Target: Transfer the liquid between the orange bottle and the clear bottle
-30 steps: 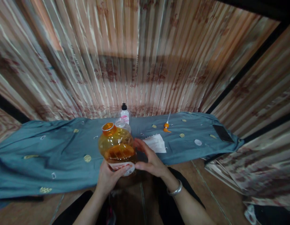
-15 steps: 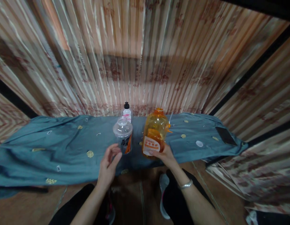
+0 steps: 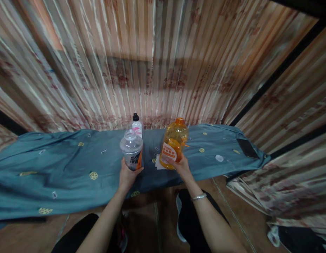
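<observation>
A clear plastic bottle [image 3: 131,149] with a black and orange print and an uncapped mouth stands near the table's front edge. My left hand [image 3: 128,174] is wrapped round its lower part. To its right, my right hand [image 3: 180,165] grips a large amber bottle [image 3: 178,135] low on its side; this bottle is partly filled with orange liquid, has an open neck and leans slightly. Beneath the amber bottle a piece of white paper [image 3: 159,163] shows. Behind the clear bottle stands a small white bottle [image 3: 137,127] with a black cap.
A blue-green cloth [image 3: 73,161] covers the narrow table. On its right side lie a white round disc [image 3: 219,158] and a dark flat phone-like object [image 3: 247,148]. A pleated curtain [image 3: 152,63] hangs behind, with black poles at both sides.
My left hand has closed round the clear bottle. The amber bottle, held by my right hand, has tilted and lifted a little, and the white paper beneath it has come into view.
</observation>
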